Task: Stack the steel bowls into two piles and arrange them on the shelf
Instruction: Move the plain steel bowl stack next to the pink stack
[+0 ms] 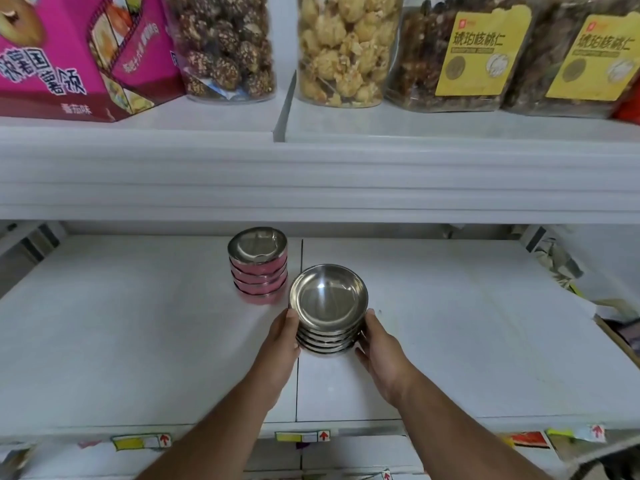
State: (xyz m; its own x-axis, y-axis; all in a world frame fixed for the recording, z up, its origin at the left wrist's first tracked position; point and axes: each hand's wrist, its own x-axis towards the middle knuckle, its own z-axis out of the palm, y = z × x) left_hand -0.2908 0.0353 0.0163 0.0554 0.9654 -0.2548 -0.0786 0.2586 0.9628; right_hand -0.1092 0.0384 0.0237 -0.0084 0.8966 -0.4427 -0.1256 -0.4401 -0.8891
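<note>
A pile of several steel bowls (328,299) stands upright in the middle of the white shelf (138,341), its top bowl open upward. My left hand (282,337) presses the pile's left side and my right hand (379,344) its right side, so both hold it. Behind it and to the left stands a second pile of bowls (258,265) with pink-tinted sides and a steel top, a small gap apart from the held pile.
The upper shelf (311,168) overhangs the bowls and carries a pink box (79,57), two clear jars of snacks (225,46) and bags with yellow labels (485,53). Paper and clutter lie at the shelf's right end (561,271). Price tags (301,436) line the front edge.
</note>
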